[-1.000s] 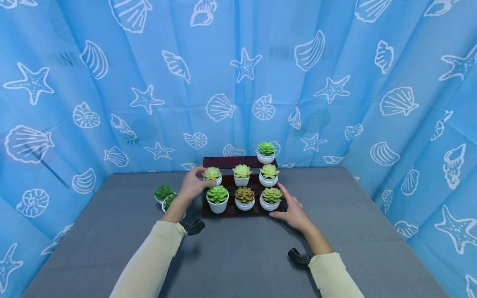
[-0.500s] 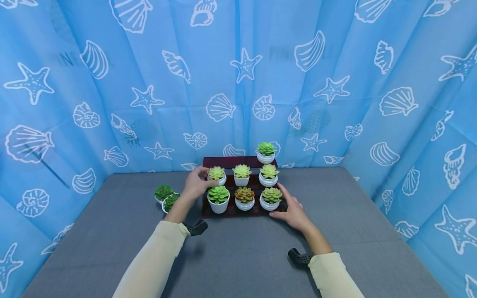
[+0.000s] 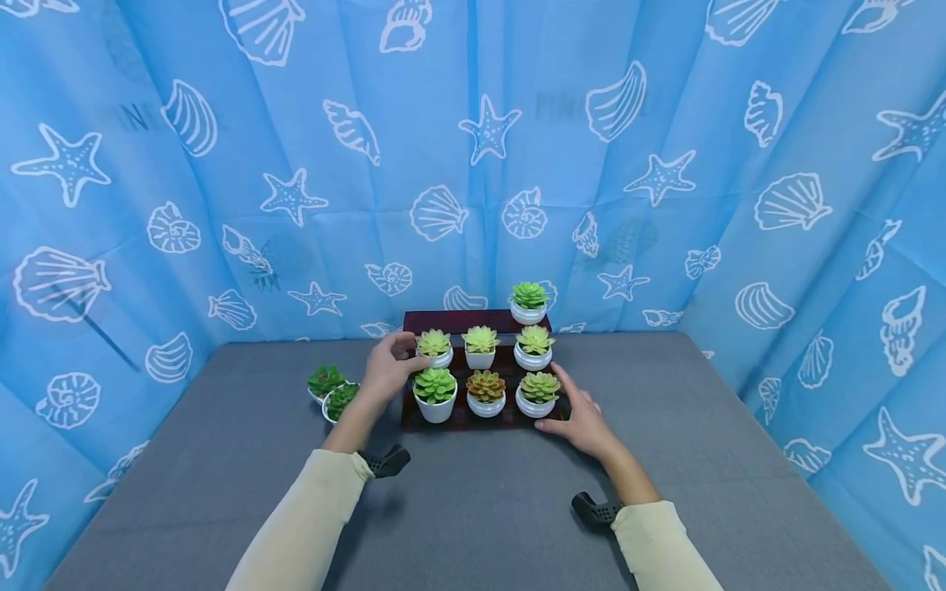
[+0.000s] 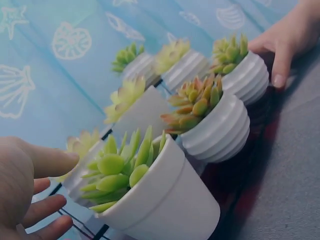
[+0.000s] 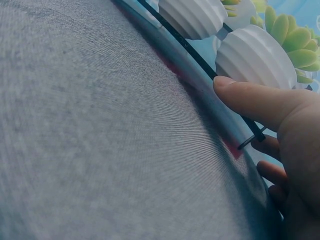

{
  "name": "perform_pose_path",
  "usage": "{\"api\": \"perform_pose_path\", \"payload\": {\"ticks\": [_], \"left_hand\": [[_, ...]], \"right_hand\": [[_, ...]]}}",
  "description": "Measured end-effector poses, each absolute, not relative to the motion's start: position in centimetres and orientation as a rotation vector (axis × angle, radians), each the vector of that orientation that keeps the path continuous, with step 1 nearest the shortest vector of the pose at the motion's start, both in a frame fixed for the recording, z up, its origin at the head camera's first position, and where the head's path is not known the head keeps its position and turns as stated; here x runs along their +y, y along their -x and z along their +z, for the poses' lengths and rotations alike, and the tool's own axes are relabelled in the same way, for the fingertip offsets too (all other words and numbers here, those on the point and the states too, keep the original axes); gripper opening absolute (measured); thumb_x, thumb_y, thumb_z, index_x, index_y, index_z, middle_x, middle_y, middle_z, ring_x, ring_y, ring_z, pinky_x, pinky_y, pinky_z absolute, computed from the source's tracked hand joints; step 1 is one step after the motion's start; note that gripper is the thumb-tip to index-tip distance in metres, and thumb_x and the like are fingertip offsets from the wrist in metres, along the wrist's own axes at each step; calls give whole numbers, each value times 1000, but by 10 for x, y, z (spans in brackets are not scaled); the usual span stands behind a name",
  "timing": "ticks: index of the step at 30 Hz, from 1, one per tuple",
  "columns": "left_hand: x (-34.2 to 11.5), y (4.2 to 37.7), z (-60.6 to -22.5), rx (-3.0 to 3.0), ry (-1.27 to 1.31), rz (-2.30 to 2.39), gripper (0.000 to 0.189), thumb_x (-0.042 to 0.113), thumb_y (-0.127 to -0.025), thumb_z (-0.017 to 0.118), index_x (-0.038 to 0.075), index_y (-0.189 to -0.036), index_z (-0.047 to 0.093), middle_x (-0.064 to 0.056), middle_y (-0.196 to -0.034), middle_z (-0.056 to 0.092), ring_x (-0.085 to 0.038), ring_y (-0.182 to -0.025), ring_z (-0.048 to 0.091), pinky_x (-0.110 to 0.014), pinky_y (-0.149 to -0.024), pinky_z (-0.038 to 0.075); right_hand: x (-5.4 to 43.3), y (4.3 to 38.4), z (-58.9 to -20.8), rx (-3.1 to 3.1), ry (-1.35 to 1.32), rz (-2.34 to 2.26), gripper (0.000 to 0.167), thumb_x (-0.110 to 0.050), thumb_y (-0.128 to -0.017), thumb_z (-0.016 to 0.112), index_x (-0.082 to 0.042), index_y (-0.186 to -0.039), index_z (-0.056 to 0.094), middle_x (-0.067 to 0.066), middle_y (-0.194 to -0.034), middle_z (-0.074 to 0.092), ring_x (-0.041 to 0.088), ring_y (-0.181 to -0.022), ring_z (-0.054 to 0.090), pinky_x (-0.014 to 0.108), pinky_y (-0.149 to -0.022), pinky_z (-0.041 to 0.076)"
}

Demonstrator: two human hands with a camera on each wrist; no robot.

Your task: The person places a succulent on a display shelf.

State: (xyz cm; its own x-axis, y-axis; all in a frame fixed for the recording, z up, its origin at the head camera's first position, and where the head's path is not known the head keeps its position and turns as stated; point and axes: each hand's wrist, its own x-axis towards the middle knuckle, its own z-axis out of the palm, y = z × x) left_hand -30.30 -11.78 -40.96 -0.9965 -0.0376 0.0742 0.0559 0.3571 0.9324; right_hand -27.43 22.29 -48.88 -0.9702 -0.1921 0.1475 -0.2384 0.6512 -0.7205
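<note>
A tiered dark red display stand (image 3: pixel 445 321) holds small white pots of succulents. My left hand (image 3: pixel 386 367) is at the left end of the middle tier, beside a pale green potted succulent (image 3: pixel 434 348). In the left wrist view its thumb (image 4: pixel 52 161) overlaps that plant, and its fingers are spread loosely. Just in front, on the bottom tier, stands a bright green succulent in a smooth white pot (image 4: pixel 165 200). My right hand (image 3: pixel 585 420) grips the stand's front right corner. Its thumb (image 5: pixel 245 100) lies on the dark front edge, with the fingers curled around the end.
Two dark green potted succulents (image 3: pixel 325 382) stand on the grey table (image 3: pixel 473 509) left of the stand. One potted succulent (image 3: pixel 529 304) occupies the top tier's right end. A blue shell-patterned curtain (image 3: pixel 473 164) hangs close behind the stand.
The pale green succulent at the middle tier's left has shifted right, the left hand moving slightly with it. The bright green one below it has also shifted slightly right. The right hand stays put.
</note>
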Motion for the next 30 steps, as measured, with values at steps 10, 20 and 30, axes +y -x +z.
{"api": "perform_pose_path", "payload": {"ticks": [10,20,30], "left_hand": [[-147,266,-406,-2422,123,-1490,47,17,-90,71,7,-133,55,-13,-132,56,-32,-122,50,-51,-98,42],[-181,235,-421,-2338,149,-1235,38,14,-86,75,9,-122,63,-12,-120,58,-34,-114,51,-54,-91,41],[-206,218,-447,-2282,160,-1121,42,6,-80,79,2,-118,62,-18,-122,57,-38,-116,48,-55,-94,35]], "right_hand": [[221,274,-487,-2793,-364,1253,102,-28,-78,83,-23,-156,18,23,-148,39,46,-132,33,65,-104,17],[223,273,-486,-2791,-370,1233,102,-28,-78,83,-22,-156,18,24,-147,39,46,-131,34,66,-103,17],[222,272,-486,-2809,-348,1234,102,-29,-78,83,-24,-157,17,24,-148,39,46,-131,34,65,-103,18]]}}
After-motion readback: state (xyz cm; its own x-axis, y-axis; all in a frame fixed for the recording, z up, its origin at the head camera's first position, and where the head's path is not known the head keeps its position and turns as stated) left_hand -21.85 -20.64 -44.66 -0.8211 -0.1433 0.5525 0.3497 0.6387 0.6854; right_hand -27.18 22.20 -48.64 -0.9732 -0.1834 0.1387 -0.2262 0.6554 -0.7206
